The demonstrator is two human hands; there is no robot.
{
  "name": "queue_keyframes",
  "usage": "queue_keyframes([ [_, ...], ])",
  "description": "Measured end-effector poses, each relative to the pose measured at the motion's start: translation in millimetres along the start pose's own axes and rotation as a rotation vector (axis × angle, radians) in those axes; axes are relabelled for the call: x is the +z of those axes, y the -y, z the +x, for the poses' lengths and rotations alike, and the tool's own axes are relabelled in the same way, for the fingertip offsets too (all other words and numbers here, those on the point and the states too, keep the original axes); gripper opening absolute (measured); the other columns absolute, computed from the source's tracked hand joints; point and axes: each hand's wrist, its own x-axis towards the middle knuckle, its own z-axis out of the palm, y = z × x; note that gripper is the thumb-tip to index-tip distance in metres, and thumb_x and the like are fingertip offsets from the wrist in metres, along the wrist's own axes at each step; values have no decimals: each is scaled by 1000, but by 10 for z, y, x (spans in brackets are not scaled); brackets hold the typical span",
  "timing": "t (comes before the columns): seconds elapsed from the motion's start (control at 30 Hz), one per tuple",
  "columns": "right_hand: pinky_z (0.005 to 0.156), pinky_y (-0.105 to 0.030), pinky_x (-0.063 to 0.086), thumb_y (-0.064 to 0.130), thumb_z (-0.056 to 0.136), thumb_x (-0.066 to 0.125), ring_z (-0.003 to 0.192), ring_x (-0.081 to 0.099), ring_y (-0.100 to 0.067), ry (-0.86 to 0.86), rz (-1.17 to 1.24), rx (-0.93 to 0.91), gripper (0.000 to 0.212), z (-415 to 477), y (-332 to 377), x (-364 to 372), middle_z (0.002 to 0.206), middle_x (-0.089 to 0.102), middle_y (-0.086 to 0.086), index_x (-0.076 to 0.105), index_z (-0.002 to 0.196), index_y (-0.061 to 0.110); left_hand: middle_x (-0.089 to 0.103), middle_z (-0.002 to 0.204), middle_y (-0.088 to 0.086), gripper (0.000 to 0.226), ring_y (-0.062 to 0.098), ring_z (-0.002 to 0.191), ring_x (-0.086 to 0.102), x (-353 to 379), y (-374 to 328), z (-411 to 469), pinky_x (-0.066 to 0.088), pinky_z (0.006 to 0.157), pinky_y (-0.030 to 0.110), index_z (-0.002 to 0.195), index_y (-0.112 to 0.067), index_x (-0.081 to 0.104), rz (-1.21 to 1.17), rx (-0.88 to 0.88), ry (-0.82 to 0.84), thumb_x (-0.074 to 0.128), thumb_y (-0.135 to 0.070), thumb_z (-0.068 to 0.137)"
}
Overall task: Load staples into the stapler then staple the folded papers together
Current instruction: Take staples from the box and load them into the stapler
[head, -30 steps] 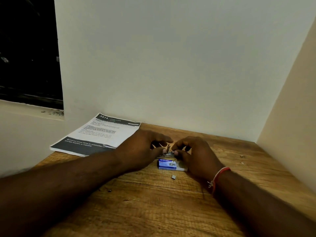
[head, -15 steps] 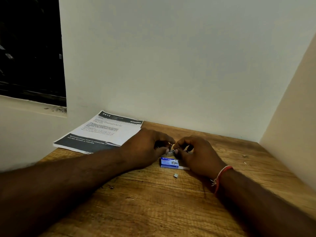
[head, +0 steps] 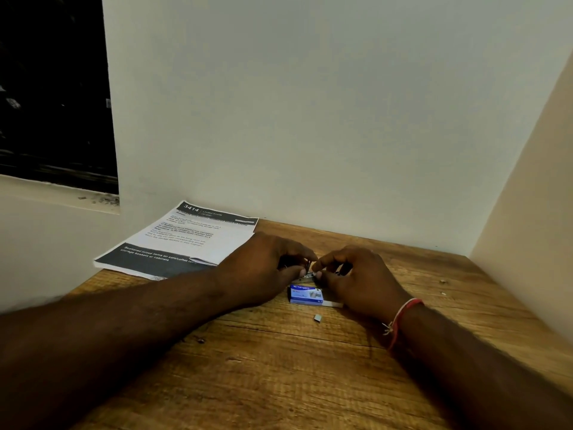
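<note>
Stapler pinched between left hand and right hand

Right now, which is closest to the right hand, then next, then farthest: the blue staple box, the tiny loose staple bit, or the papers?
In the head view:
1. Blue staple box: right beside the right hand, on its left.
2. Loose staple bit: on the table, nearer the person than the box.
3. Papers: far left, beyond the left hand.

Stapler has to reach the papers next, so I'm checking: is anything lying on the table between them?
Only the left hand, gripping the stapler, lies between it and the papers; the staple box sits nearer, off that path.
</note>
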Motion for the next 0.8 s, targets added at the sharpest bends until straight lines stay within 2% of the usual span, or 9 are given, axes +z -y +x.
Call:
queue_keyframes([
  [0.1, 67, -15, 43, 31, 97, 82, 95, 63, -5, -12, -21, 25, 14, -3, -20, -44, 101, 72, 17, 84, 109, 38, 85, 119, -16, 34, -4, 105, 76, -1, -1, 0, 60, 90, 14, 133, -38, 81, -2, -11, 0, 81, -24, 102],
  [0.2, 72, -21, 48, 25, 96, 82, 99, 62, -6, -64, -45, -12, 20, 6, -91, -81, 103, 71, 21, 83, 103, 43, 86, 118, -15, 34, -1, 105, 77, 5, 1, 5, 62, 94, 21, 134, -38, 81, -2, -18, -3, 80, -26, 103],
  [0.3, 93, -34, 53, 22, 96, 78, 111, 58, -8, -39, -51, -72, 26, 10, -118, -60, 110, 68, 22, 84, 98, 47, 86, 117, -17, 33, -2, 104, 77, 8, 2, 15, 65, 96, 27, 133, -39, 81, -8, -18, 0, 79, -26, 103],
  [0.37, 107, -45, 47, 22, 97, 73, 123, 52, -14, 9, -67, -76, 28, 8, -97, -51, 117, 63, 22, 83, 99, 49, 86, 115, -19, 33, -2, 104, 78, 11, 4, 19, 66, 96, 33, 131, -41, 82, -11, -16, 0, 79, -26, 102],
  [0.43, 115, -51, 41, 22, 97, 70, 130, 48, -18, 52, -86, -71, 31, 9, -73, -48, 121, 60, 24, 82, 102, 50, 86, 113, -21, 33, -4, 103, 78, 12, 12, 15, 67, 96, 36, 129, -43, 83, -13, -13, -4, 80, -26, 101],
  [0.53, 114, -55, 45, 25, 92, 69, 129, 53, -18, 29, -77, -61, 34, 22, -80, -42, 118, 63, 28, 82, 98, 56, 86, 114, -20, 33, -5, 103, 78, 9, -4, 14, 67, 96, 34, 128, -42, 83, -9, -10, -13, 81, -25, 100],
  [0.67, 110, -55, 50, 27, 88, 65, 125, 57, -15, 14, -60, -26, 38, 20, -105, -93, 115, 66, 29, 79, 92, 62, 84, 125, -15, 34, -3, 107, 78, 1, -40, 9, 65, 98, 23, 133, -38, 81, 23, -19, -10, 82, -27, 101],
  [0.8, 107, -52, 52, 24, 88, 66, 119, 57, -14, 5, -80, 1, 32, 0, -168, -227, 114, 70, 24, 84, 89, 51, 82, 131, -15, 35, -3, 109, 78, -21, -68, 4, 63, 98, 20, 136, -37, 80, 51, -20, 6, 81, -31, 101],
])
